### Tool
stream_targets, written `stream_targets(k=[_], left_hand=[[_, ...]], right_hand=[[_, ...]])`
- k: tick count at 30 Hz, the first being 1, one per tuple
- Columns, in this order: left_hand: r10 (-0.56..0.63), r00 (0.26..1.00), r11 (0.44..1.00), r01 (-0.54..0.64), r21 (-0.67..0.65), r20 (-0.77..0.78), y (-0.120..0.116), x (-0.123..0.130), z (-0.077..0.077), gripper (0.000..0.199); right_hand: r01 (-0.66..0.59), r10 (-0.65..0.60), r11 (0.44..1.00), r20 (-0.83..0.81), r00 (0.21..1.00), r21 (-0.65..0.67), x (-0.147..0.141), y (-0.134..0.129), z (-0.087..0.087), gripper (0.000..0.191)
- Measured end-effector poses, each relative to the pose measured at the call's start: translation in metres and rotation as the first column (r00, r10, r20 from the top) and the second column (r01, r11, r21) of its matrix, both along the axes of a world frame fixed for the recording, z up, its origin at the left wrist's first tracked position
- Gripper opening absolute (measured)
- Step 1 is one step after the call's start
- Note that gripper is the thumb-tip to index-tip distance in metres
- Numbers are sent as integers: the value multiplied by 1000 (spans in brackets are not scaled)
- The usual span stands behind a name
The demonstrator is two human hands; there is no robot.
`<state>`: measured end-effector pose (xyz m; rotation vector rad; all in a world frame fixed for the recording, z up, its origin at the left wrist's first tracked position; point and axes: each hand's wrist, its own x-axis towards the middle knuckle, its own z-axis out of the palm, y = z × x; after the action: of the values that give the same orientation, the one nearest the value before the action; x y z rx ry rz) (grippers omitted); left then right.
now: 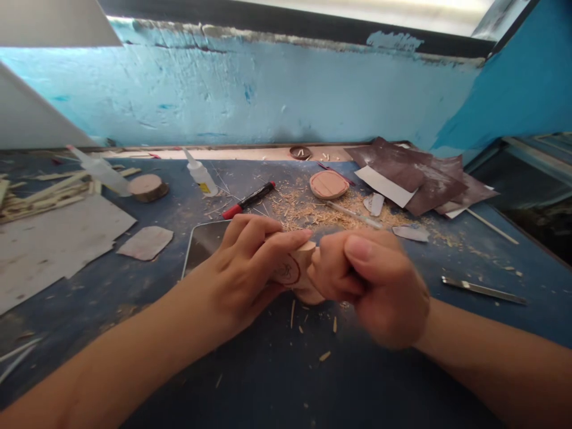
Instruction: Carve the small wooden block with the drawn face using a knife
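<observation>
A pale wooden piece (289, 269) with red and dark drawn lines is gripped by my left hand (243, 262), its thumb and fingers wrapped round the wood. Against the right side of that piece, my right hand (373, 274) is closed in a fist, slightly blurred; what it holds, if anything, is hidden. Under the hands a rounded wooden part (310, 295) shows. A dark flat device (203, 244) with a light rim lies partly behind my left hand. Wood shavings (290, 208) spread just beyond the hands.
Beyond the hands lie a red marker (248, 200), a wooden disc (329, 185) and a glue bottle (199, 173). Brown sandpaper sheets (415, 173) are at the back right, a metal blade (484, 291) at the right. Grey sheets (58, 244) and another wood slice (146, 187) are left.
</observation>
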<state>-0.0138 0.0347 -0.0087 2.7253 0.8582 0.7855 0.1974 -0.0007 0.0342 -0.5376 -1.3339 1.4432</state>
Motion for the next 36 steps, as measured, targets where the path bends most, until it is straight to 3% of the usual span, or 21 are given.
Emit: stream_targets(k=[4,12,17,21,25,28,32,36], left_hand=[[8,1000,1000,-8,-4,1,-1,1,1,50],[11,999,1000,-10,27,-39,1,-1,0,59],[-28,999,996,31,80,-45,2,-1,2,50],[5,1000,998,-3,68,-27,0,2,1,48],[14,1000,998,-13,69,-14,-2,4,0,48],[18,1000,997,-17,76,-12,-2,4,0,48],[16,1000,998,-15,57,-22,-2,4,0,48],[22,1000,999,-21,43,-9,-2,3,0,46]], right_hand=[[29,-29,998,-14,999,-51,2,-1,3,43],[97,-91,989,60,994,-112,3,2,30,50],[33,-34,998,-14,999,-50,3,1,17,42],[17,-20,998,-49,999,-68,1,1,4,42],[-21,21,1000,-29,999,5,0,1,0,42],[65,-69,995,-45,997,-74,0,0,1,44],[-2,2,1000,-38,999,-8,2,0,-1,40],[62,-64,996,-29,998,-72,3,0,-2,45]])
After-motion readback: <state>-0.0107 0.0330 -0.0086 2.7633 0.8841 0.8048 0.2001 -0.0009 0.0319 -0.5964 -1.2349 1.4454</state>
